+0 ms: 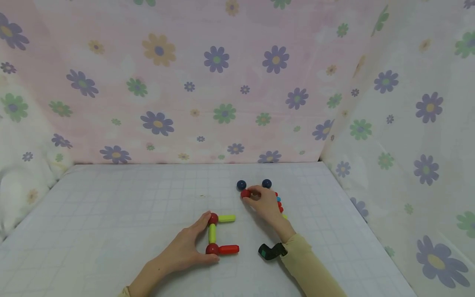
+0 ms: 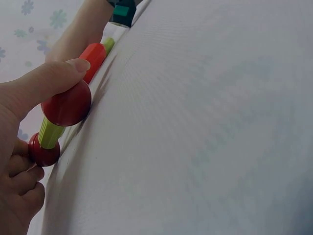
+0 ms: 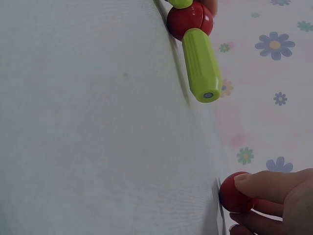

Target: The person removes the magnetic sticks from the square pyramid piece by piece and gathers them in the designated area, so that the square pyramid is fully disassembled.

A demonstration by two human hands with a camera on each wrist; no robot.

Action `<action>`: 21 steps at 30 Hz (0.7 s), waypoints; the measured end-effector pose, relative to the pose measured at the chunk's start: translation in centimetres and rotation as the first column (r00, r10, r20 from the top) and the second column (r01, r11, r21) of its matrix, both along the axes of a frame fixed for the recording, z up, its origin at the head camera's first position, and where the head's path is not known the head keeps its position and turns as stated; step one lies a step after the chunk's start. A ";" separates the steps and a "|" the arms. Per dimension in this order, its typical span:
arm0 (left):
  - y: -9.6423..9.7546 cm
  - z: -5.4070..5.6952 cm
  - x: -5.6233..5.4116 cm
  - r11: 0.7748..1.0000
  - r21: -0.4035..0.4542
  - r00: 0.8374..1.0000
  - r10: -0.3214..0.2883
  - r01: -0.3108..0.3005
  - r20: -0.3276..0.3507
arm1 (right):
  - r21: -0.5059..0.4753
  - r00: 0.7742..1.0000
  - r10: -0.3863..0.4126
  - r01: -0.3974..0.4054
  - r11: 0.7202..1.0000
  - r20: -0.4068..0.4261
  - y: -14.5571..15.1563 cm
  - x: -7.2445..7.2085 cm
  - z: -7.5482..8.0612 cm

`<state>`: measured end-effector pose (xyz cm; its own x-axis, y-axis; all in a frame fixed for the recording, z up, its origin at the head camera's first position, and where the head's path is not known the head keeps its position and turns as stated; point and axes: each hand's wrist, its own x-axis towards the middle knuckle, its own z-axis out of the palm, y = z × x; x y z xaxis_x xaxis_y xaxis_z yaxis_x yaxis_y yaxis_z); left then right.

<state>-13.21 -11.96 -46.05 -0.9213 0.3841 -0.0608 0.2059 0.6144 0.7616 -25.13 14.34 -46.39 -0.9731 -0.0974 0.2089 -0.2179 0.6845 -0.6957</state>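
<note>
My left hand (image 1: pixel 185 247) holds a C-shaped build of magnetic rods and balls, thumb at the near red ball (image 1: pixel 212 249) and fingers at the far red ball (image 1: pixel 213 218). A yellow-green rod (image 1: pixel 212 234) joins these two balls. Another yellow-green rod (image 1: pixel 227 218) points right from the far ball, and a red rod (image 1: pixel 229 249) from the near one. Farther back on the right, my right hand (image 1: pixel 265 202) pinches a loose red ball (image 3: pixel 235 192) between thumb and fingers, low by the table surface. In the right wrist view, a metal dot shows at the yellow-green rod's free end (image 3: pixel 208 95).
Two dark blue balls (image 1: pixel 241 185) stand at the back, one on each side of the right hand. Red and blue pieces (image 1: pixel 280 204) lie partly hidden behind that hand. A black wrist camera (image 1: pixel 272 251) sits at the right cuff. Flowered cloth (image 1: pixel 196 82) surrounds the white table (image 1: pixel 111 214).
</note>
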 end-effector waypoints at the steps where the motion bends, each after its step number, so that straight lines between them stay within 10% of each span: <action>1: 0.0 0.0 0.0 1.000 0.002 1.000 0.000 0.000 -0.001 | 0.003 1.000 0.001 -0.001 1.000 0.001 0.0 0.0 0.0; 21: 0.1 0.1 0.0 1.000 0.000 1.000 0.009 -0.009 0.018 | -0.027 0.999 0.001 -0.001 1.000 0.033 0.1 0.2 0.5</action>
<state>-13.24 -11.90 -45.91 -0.9234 0.3758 -0.0774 0.1866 0.6160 0.7653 -24.92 14.48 -45.94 -0.9794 -0.0931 0.1794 -0.1952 0.6649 -0.7210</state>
